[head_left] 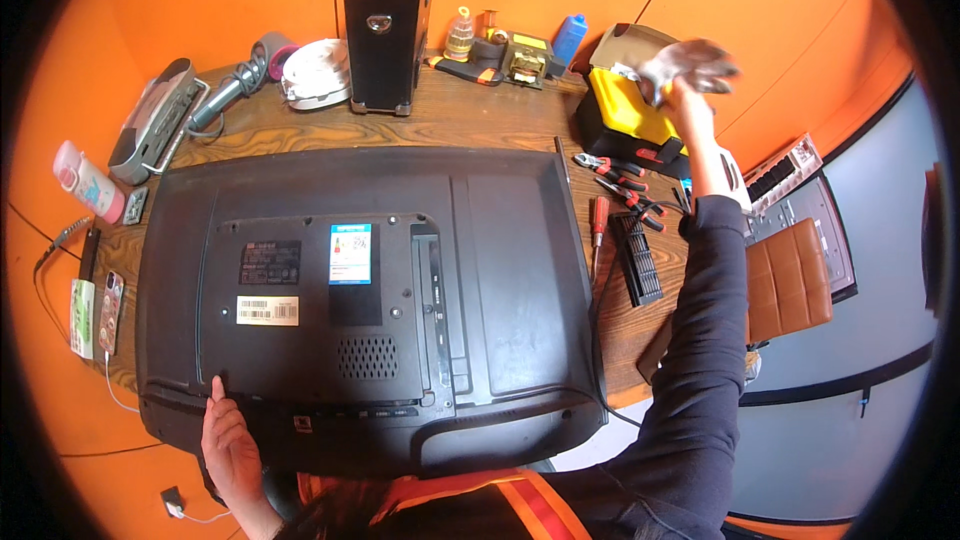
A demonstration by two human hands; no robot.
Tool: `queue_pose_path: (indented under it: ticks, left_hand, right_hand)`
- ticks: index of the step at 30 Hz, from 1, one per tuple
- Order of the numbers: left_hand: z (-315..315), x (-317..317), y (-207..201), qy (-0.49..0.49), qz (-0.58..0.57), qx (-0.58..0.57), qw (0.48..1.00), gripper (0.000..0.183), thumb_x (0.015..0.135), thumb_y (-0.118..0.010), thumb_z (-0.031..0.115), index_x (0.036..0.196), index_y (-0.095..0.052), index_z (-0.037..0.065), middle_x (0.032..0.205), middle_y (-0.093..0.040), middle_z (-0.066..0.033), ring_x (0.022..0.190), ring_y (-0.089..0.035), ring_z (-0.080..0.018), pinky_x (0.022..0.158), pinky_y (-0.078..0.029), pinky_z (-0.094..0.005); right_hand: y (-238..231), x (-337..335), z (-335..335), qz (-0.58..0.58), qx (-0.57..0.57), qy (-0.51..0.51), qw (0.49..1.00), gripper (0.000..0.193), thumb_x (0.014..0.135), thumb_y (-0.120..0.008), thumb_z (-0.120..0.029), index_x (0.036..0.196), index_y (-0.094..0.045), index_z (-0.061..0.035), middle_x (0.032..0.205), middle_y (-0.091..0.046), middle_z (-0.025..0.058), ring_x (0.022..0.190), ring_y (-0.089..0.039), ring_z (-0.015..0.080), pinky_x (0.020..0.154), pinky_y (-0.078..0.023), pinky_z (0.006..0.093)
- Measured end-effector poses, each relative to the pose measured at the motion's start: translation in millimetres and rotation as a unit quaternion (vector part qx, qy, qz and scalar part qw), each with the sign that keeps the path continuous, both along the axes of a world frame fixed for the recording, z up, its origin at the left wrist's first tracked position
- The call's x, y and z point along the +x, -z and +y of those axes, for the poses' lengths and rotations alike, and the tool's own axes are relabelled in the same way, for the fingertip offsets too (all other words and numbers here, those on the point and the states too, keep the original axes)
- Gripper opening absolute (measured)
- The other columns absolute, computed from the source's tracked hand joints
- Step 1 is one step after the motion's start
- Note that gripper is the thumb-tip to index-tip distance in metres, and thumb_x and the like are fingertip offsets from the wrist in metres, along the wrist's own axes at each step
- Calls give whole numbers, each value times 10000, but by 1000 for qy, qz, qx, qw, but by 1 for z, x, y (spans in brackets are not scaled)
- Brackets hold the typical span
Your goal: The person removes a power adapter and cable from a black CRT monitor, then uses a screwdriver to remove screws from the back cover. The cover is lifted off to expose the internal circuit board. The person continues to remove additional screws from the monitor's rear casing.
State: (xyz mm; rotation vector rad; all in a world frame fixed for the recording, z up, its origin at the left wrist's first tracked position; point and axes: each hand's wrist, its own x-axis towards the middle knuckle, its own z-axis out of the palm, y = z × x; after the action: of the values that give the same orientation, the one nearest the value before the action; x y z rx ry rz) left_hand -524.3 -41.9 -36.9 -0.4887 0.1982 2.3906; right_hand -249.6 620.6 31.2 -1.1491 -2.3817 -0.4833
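Observation:
A flat-screen television point(480, 280) lies face down on the wooden table, its black back panel with labels and vents turned up. My left hand point(232, 440) is at its near left edge, index finger stretched out and touching the panel, nothing held. At the far right my right hand point(686, 100) is raised over a black toolbox with a yellow lid point(625, 110). It grips a grey and brown work glove point(695, 65), blurred by motion; the glove hides most of my fingers.
Pliers point(615, 168), a red-handled screwdriver point(599, 225) and a black slotted part point(637, 260) lie right of the television. Behind it stand a black case point(385, 40), a white cable coil point(316, 72) and a blue bottle point(570, 38). Leftward are a tumbler point(88, 183) and phone point(111, 312).

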Motion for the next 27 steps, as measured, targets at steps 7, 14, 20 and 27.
queue_pose_path:
  ticks: [7,14,20,27]
  left_hand:
    - [4,3,-2,-3,27,-68,997,348,967,-314,118,1267,-330,-58,772,-409,-27,580,-389,-38,449,-367,-133]
    - [22,-5,-19,118,67,-137,981,246,940,-414,126,1124,-462,-29,758,-462,-16,575,-407,-16,437,-356,-114]
    - [52,-16,-36,205,238,-292,903,219,898,-494,126,1040,-539,-35,834,-554,-50,727,-502,-86,617,-417,-173]
    - [115,-34,-37,332,295,-258,858,225,881,-477,75,1057,-537,-52,964,-567,-105,864,-520,-158,785,-433,-251]
  right_hand:
    - [14,-7,5,34,-81,44,995,397,720,-631,-313,918,-543,20,809,-594,268,806,-583,399,697,-464,430]
    - [21,-7,-7,159,-174,-58,970,380,659,-621,-178,992,-544,-10,815,-616,200,773,-609,331,717,-470,374]
    - [18,-10,-30,296,-32,22,954,271,718,-619,-185,915,-585,-2,769,-622,151,760,-617,234,680,-467,317]
    - [62,-59,-154,647,-503,-199,537,367,885,-443,-388,876,-562,-41,757,-620,100,576,-559,177,484,-418,261]
